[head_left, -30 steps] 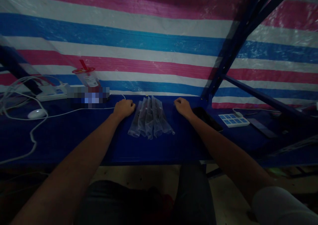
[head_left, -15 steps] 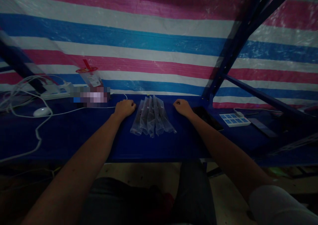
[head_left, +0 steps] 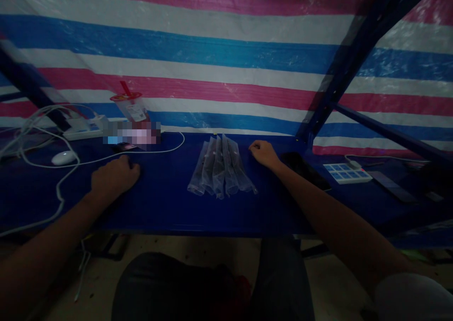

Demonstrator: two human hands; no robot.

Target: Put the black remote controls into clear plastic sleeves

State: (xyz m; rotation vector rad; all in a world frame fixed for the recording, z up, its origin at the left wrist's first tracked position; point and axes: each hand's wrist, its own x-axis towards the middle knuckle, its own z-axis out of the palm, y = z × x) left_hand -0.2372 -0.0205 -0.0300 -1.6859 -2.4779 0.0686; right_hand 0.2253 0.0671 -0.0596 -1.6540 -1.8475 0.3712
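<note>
Several clear plastic bags with something dark inside lie side by side, overlapping, on the blue tabletop. Just right of them my right hand rests on the table, fingers curled into a loose fist with nothing seen in it. My left hand lies well to the left of the bags, apart from them. Its fingers are curled in too, and no object shows in them. A white cable runs along the table just beyond my left hand.
At the back left stand a drink cup with a red lid and straw, a power strip and a white mouse. To the right lie a dark phone-like slab, a white multi-socket block and a flat grey device.
My left hand has moved left, away from beside the bags toward the mouse and cable. My right hand stays beside the bags. The view has shifted slightly.
</note>
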